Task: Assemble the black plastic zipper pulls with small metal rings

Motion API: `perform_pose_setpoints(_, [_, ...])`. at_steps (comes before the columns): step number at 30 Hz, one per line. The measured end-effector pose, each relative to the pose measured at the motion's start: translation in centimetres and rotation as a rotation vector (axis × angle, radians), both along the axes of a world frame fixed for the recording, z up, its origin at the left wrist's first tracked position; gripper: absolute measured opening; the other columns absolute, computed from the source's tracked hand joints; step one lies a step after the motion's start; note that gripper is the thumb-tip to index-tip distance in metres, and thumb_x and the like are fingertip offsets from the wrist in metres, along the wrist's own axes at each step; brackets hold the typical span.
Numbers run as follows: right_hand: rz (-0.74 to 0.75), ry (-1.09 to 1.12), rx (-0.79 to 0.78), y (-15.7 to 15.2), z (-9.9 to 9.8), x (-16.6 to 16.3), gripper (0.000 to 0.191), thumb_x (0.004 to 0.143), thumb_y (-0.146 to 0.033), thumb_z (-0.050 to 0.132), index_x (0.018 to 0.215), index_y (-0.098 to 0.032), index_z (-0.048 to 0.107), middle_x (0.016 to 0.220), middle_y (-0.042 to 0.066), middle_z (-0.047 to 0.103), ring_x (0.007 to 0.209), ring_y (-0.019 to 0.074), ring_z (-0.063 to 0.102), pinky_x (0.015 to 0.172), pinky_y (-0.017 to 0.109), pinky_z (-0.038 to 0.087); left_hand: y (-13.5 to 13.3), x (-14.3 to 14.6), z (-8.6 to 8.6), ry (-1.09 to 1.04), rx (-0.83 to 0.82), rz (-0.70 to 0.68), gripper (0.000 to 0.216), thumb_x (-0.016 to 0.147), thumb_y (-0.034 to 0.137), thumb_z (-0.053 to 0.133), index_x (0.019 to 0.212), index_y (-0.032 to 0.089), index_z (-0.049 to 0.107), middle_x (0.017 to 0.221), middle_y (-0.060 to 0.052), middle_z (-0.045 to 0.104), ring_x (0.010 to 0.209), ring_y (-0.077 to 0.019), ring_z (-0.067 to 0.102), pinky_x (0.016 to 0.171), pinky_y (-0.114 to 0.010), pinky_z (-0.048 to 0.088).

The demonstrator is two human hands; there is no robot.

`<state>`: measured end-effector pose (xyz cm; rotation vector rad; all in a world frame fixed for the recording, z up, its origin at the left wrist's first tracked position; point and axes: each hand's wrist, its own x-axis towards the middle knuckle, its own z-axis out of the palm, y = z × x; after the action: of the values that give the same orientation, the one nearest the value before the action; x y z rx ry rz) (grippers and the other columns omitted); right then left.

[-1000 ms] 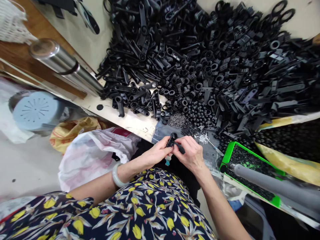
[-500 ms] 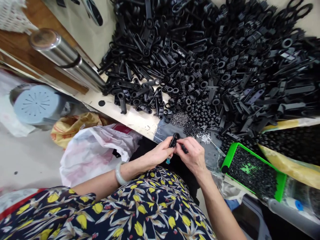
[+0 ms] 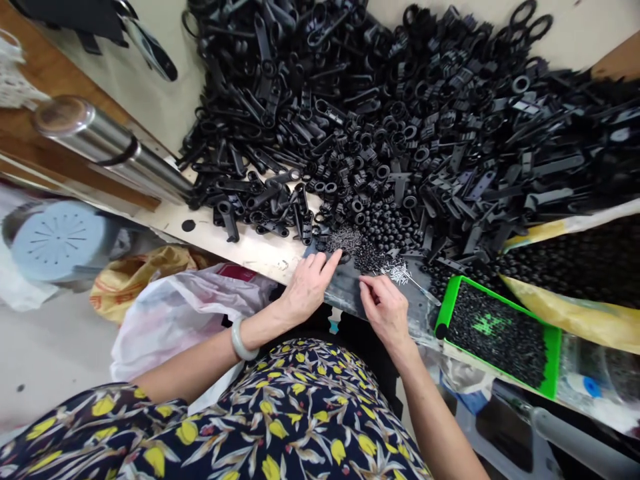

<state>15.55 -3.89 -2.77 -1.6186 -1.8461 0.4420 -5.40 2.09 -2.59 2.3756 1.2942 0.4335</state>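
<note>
In the head view, my hands have parted: a moment ago both worked at one black part (image 3: 345, 257); now, I judge, that joint handling is broken off. A rounded black end shows at the index fingertip of my left hand (image 3: 309, 287), likely that part's; the rest is hidden, so I cannot tell its long axis or pointing. Those fingers stretch forward, slightly apart, grip unseen, with grey bits (image 3: 345, 239) just beyond. My right hand (image 3: 386, 305) is curled, thumb to forefinger; any tiny thing pinched is indiscernible. White pins (image 3: 399, 272) lie just ahead of it.
</note>
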Motion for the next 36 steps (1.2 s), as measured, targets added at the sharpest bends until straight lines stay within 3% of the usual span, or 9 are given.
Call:
perform_pose_setpoints(2, [-0.016,0.071,-0.019,0.1,-0.1,0.0,0.020,0.106,-0.026,0.054,0.113,-0.024,0.072,0.092,0.004,0.071,0.074,0.0169,0.064,0.072,0.033,0.055,0.2,-0.2,0.1,-0.205,-0.119,0.078,0.063,0.095,0.005,0.035,0.156,0.016,0.042,0.121,-0.014,0.060,0.113,-0.0271,0.057,0.100,-0.046,0.050])
perform_pose_setpoints(4, [-0.046,0.191,-0.050,0.6,0.0,-0.2,0.019,0.104,-0.031,0.057,0.115,-0.025,0.073,0.092,0.004,0.071,0.073,0.0170,0.065,0.070,0.033,0.056,0.3,-0.3,0.7,-0.439,-0.357,0.175,0.053,0.099,0.015,0.041,0.151,0.020,0.047,0.121,-0.011,0.062,0.113,-0.0247,0.057,0.101,-0.043,0.050])
perform_pose_setpoints(8, [-0.096,0.482,-0.118,2.2,0.2,-1.4,0.036,0.098,-0.037,0.068,0.133,-0.026,0.066,0.108,0.007,0.073,0.088,0.0188,0.071,0.073,0.032,0.063,-0.1,0.1,2.6,-0.814,-0.993,0.285,0.048,0.096,0.027,0.055,0.143,0.018,0.052,0.093,-0.002,0.061,0.081,-0.0152,0.054,0.078,-0.030,0.047])
perform_pose_setpoints(10, [-0.080,0.554,-0.150,3.0,0.4,-2.0,0.042,0.097,-0.038,0.071,0.136,-0.026,0.065,0.115,0.009,0.072,0.095,0.0197,0.072,0.074,0.030,0.064,-0.7,0.4,3.3,-0.927,-1.154,0.294,0.048,0.094,0.028,0.060,0.140,0.017,0.054,0.088,0.000,0.058,0.074,-0.0122,0.050,0.072,-0.026,0.042])
perform_pose_setpoints(15, [0.004,0.514,-0.182,3.6,0.6,-2.6,0.031,0.099,-0.038,0.068,0.128,-0.027,0.073,0.110,0.007,0.069,0.088,0.0171,0.070,0.068,0.027,0.063,-2.0,0.8,3.6,-1.009,-1.212,0.314,0.056,0.090,0.028,0.066,0.144,0.019,0.051,0.087,0.001,0.056,0.076,-0.0122,0.047,0.072,-0.027,0.038])
perform_pose_setpoints(28, [0.219,0.389,-0.241,3.4,0.8,-1.6,0.034,0.103,-0.032,0.061,0.136,-0.029,0.070,0.120,0.008,0.069,0.104,0.0201,0.069,0.092,0.036,0.058,-2.7,-0.3,3.1,-1.068,-1.382,0.193,0.071,0.094,0.033,0.065,0.157,0.020,0.036,0.079,0.003,0.056,0.069,-0.0114,0.046,0.066,-0.027,0.032])
perform_pose_setpoints(36, [0.264,0.379,-0.300,3.2,1.1,-1.0,0.033,0.104,-0.031,0.060,0.134,-0.030,0.071,0.122,0.007,0.071,0.106,0.0204,0.070,0.093,0.036,0.057,-2.9,-0.4,3.2,-1.060,-1.447,0.204,0.069,0.091,0.033,0.069,0.153,0.020,0.041,0.079,0.002,0.058,0.067,-0.0109,0.045,0.066,-0.028,0.031])
